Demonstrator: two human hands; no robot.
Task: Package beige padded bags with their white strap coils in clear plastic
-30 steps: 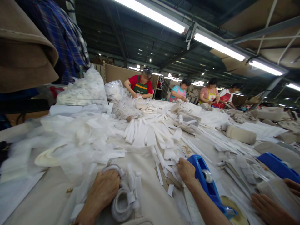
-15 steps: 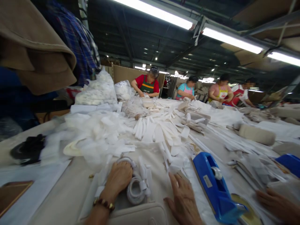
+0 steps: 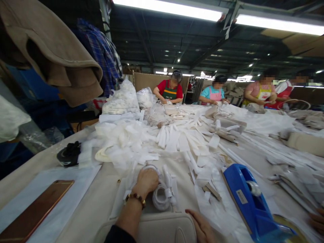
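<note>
My left hand (image 3: pixel 146 180), with a bead bracelet on the wrist, rests knuckles up with curled fingers on a coiled bundle of white straps (image 3: pixel 162 197). At the bottom edge lies a beige padded piece (image 3: pixel 157 226); my right hand (image 3: pixel 202 227) grips its right end, thumb on top, the other fingers cut off by the frame. Loose white fabric strips (image 3: pixel 177 141) are scattered over the cloth-covered table (image 3: pixel 101 199) beyond both hands.
A blue tape dispenser (image 3: pixel 250 202) stands right of my right hand. A rose-gold phone (image 3: pixel 35 212) and a black object (image 3: pixel 68 153) lie at the left. Another person's hand (image 3: pixel 317 219) shows at the right edge. Several workers (image 3: pixel 169 89) sit at the far end. Coats (image 3: pixel 58 57) hang upper left.
My right hand has drawn back from beside the tape dispenser to the beige padded piece near me. The view has swung left, bringing the phone into sight. My left hand stays on the strap bundle.
</note>
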